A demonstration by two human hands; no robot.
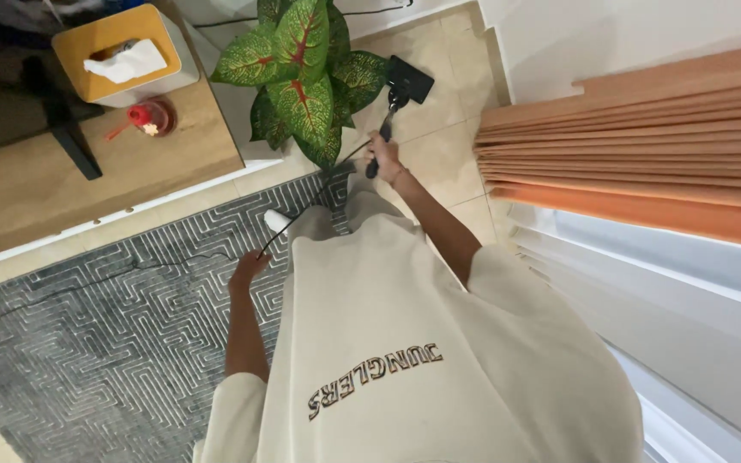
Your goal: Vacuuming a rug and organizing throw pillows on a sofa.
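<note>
The right hand (pixel 382 150) has its fingers wrapped around the dark handle of a vacuum cleaner (pixel 398 94), whose black head rests on the pale tiled floor (pixel 439 154) just past a potted plant. The left hand (pixel 249 266) hangs lower, over the edge of the rug, with its fingers curled closed around the thin black cord (pixel 319 184) that runs up from it toward the handle.

On the wooden bench (pixel 87 180) at the upper left stands a tissue box (pixel 117 56), rectangular, with a yellow top and white sides, and a white tissue sticking out of its slot. Just beside it, nearer the person, sits a small round red container (pixel 149 117); what it holds is too small to tell.

The plant (pixel 302 73), with broad green leaves speckled and veined in red, stands between the bench and the vacuum head and overlaps the cord's path. A grey rug (pixel 105 326) with a maze-like line pattern covers the floor at the left. Folded orange curtains (pixel 636 146) hang at the right above a white window frame (pixel 662 291). The person wears a cream shirt (pixel 405 360) with dark lettering across the front
</note>
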